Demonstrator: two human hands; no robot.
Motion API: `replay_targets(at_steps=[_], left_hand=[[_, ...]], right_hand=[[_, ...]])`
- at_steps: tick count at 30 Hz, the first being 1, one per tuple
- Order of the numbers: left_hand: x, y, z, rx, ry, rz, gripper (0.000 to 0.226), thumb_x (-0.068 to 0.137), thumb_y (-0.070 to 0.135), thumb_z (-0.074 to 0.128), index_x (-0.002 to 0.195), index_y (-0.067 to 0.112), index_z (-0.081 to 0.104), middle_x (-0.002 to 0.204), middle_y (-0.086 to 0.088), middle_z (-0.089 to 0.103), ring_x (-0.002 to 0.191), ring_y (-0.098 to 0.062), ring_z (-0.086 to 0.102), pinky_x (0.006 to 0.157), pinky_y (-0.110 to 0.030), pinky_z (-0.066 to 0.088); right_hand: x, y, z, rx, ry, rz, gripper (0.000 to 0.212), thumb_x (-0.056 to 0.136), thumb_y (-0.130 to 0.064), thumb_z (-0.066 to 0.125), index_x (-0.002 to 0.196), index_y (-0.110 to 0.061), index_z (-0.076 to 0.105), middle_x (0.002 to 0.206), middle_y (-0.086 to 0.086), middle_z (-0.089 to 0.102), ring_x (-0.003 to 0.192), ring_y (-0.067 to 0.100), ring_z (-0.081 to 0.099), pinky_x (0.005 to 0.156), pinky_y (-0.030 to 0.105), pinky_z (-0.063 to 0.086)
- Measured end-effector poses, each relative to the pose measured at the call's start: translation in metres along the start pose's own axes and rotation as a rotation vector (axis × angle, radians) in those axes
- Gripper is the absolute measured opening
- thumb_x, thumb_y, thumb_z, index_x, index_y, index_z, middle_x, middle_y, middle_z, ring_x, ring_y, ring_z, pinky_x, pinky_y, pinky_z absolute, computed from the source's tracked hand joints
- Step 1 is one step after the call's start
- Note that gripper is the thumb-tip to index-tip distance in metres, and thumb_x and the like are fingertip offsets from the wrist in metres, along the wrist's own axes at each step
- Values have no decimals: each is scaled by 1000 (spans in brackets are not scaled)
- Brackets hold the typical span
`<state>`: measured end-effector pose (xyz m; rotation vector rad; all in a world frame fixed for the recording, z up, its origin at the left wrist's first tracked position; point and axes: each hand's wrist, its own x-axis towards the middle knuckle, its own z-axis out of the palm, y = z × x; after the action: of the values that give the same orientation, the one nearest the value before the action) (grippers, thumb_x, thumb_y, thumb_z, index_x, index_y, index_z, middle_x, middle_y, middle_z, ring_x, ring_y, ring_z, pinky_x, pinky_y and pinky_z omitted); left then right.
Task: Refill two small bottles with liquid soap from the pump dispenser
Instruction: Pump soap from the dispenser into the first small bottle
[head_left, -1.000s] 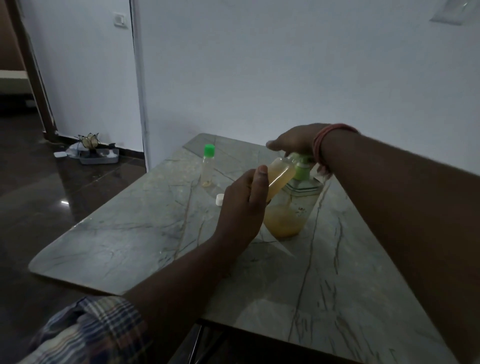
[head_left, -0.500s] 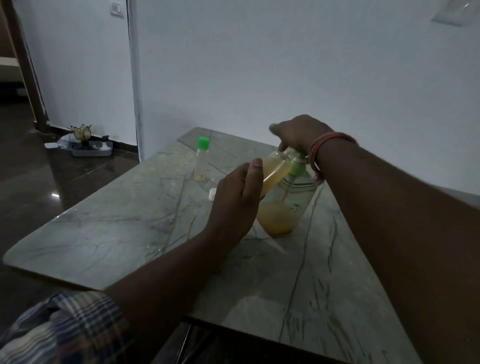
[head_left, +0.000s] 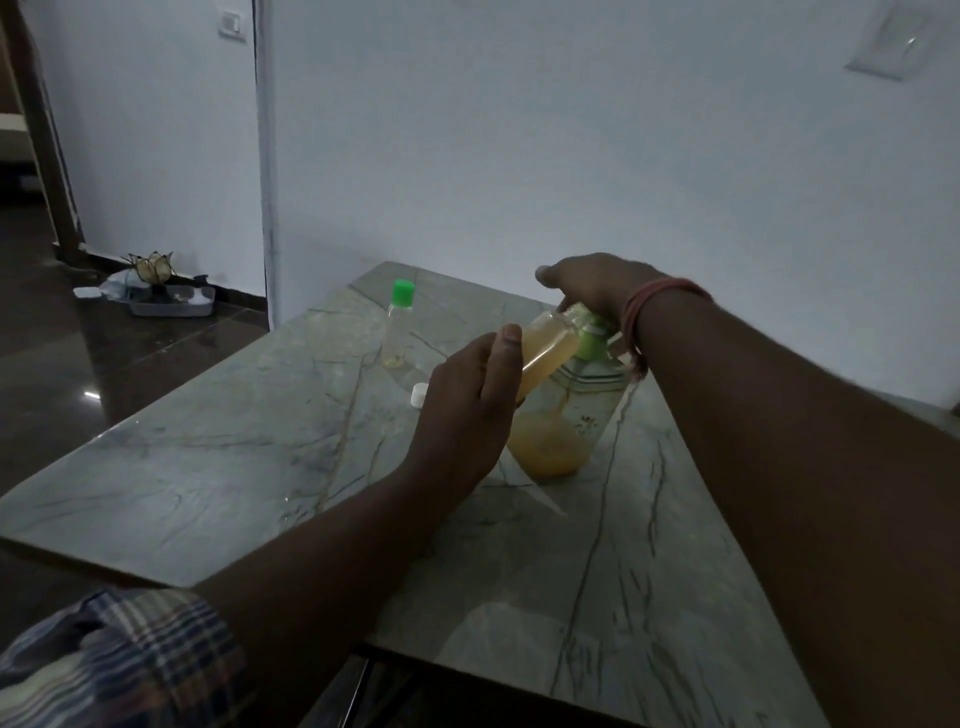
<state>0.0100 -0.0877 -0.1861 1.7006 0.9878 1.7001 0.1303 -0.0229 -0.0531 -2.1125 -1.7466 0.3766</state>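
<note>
— Two hands are in view; what does each one hold?

— My left hand is closed around a small bottle, thumb on the near side, fingers hidden behind it. That bottle is tilted, its open mouth raised toward the green pump head, and orange-yellow soap fills most of it. My right hand lies palm-down over the top of the pump dispenser, fingers curled around the green pump head; a red band sits at that wrist. Whether the mouth of the bottle touches the spout I cannot tell, since the hand covers it.

— Where do the other items stand?

— On the grey veined stone counter. The dispenser stands upright near the middle, clear-walled, with orange soap only in its lower part. The second small bottle stands upright farther back and to the left, well apart from the dispenser, with a green cap on it and only a trace of liquid at its base. A small white cap lies on the counter between that bottle and my left hand.

— Anything beyond the counter?

— A plaid sleeve shows at lower left. On the dark floor by the wall rests a tray with small objects too dim to identify.
</note>
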Motion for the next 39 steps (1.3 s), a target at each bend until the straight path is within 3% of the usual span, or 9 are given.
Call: replay_targets(at_steps=[3,5,8,11,16,23,27,34,39], left_hand=[[-1,-1,0,-5,13,5,38,105,44,32,76,34,55,66,6,60,54,-2,61,44,-11,41],[0,0,0,-16,13,15,39,105,42,32,75,32,55,65,2,60,52,-2,59,44,-11,39],[0,-2,0,-9,3,16,41,105,45,31,75,31,56,64,4,59,52,-3,58,44,-12,39],[1,-3,2,3,0,20,41,104,47,30,75,33,56,64,5,59,53,-2,59,43,-11,39],[1,-2,0,-10,10,22,45,106,43,31,73,27,56,62,1,61,48,-2,56,43,-12,38],[0,-1,0,8,-15,30,42,107,43,31,75,31,55,63,5,59,51,-1,57,44,-11,39],[1,-3,0,-5,-3,11,42,104,46,31,74,30,56,64,2,60,50,-3,57,44,-13,39],[-2,-2,-1,29,-26,2,39,105,46,31,78,31,56,66,6,59,54,-2,58,45,-12,40],[-1,-6,1,19,-6,16,42,104,47,32,75,31,56,63,6,60,52,-3,58,44,-14,40]], right_hand=[[-1,-1,4,31,-34,41,29,94,-36,47,87,-10,58,80,4,61,59,17,54,55,23,44],[-3,-5,4,-5,-43,17,26,96,-32,47,90,-9,57,76,5,57,60,17,53,56,24,43],[-8,-6,-1,1,-112,33,34,96,-38,49,111,-9,53,94,8,55,66,19,52,47,20,45],[-7,-3,-1,-42,-35,-35,42,95,-46,42,118,-14,57,118,10,59,93,25,59,71,31,50],[-5,-1,4,57,-21,17,31,94,-36,44,90,-9,59,77,6,59,63,18,55,64,28,47],[-4,-5,-1,-62,-63,-16,57,95,-56,36,130,-14,53,124,10,58,95,25,59,88,38,48],[0,-3,5,32,-23,80,32,96,-36,42,102,-9,59,82,7,61,56,17,53,40,15,44],[-5,-3,-4,-58,-63,-11,42,95,-51,40,109,-13,54,84,4,54,65,17,51,56,26,42],[-3,-4,2,-129,43,-60,34,96,-25,36,107,-5,61,74,7,56,60,19,50,62,28,40]])
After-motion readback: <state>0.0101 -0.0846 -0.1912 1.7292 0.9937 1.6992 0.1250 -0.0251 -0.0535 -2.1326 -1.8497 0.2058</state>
